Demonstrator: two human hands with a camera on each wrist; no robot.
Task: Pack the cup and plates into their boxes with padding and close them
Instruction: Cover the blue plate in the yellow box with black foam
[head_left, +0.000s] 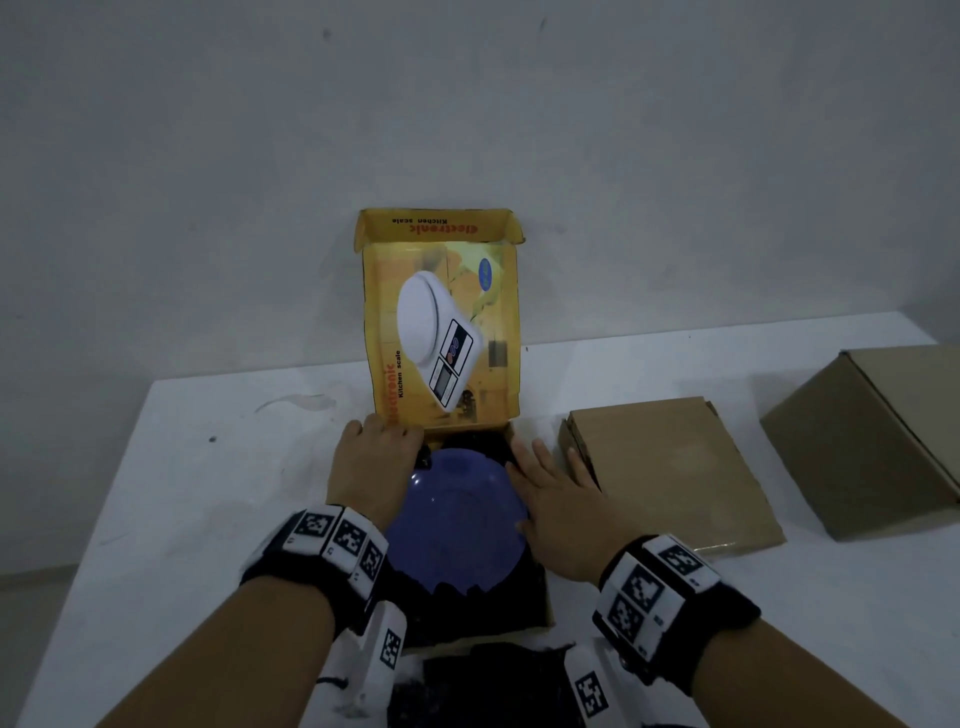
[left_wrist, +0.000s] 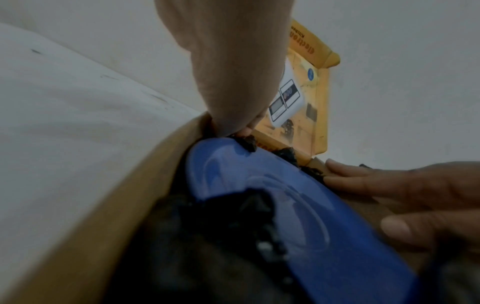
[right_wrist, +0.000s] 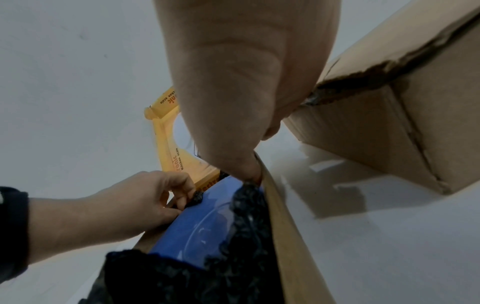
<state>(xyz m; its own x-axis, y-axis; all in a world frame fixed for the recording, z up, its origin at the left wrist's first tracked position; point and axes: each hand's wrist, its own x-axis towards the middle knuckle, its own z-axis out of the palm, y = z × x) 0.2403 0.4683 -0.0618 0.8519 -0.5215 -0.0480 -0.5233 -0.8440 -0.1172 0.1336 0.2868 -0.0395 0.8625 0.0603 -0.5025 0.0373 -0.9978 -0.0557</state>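
Observation:
A blue plate lies in the open yellow kitchen-scale box on black padding. The printed lid of the box stands upright behind it. My left hand is at the plate's far left edge; in the right wrist view the left hand pinches a bit of the black padding beside the plate. My right hand lies with straight fingers along the plate's right edge, against the box wall. From the left wrist, the right hand's fingers touch the plate's rim.
A flat brown cardboard box, closed, lies just right of my right hand. A taller brown box stands at the far right. More black padding lies in front of the open box. The white table ends at a wall.

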